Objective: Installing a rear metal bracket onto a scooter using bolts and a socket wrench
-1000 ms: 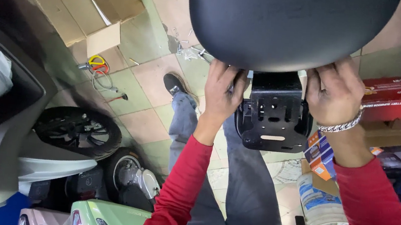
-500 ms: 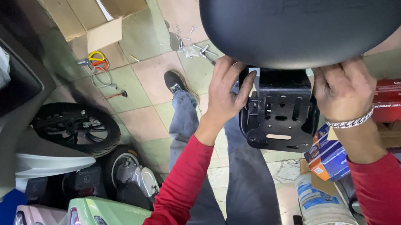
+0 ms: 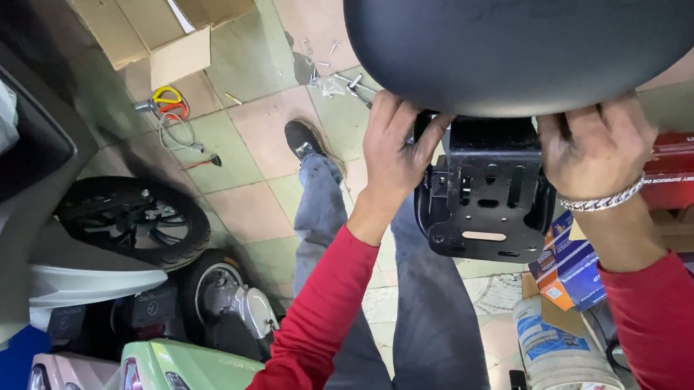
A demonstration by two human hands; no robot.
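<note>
Across the top of the frame, a large rounded black padded seat cushion (image 3: 521,41) fills the view, held up over a green and pink tiled floor (image 3: 259,124). Below its lower edge, at centre right, hangs a black slotted metal mounting bracket (image 3: 486,193), sitting against the cushion's underside; whether it is fastened cannot be told. The left hand (image 3: 395,144), on a red sleeve, has its fingers curled shut around the cushion's edge at the bracket's left side. The right hand (image 3: 596,149), wearing a silver chain bracelet, is closed on the cushion's edge at the bracket's right side. Judging by this, the bracket is placed on the seat but still hand-held. Loose silver screws (image 3: 334,80) lie on the tiles at upper centre, apart from both hands. No tool is in either hand.
</note>
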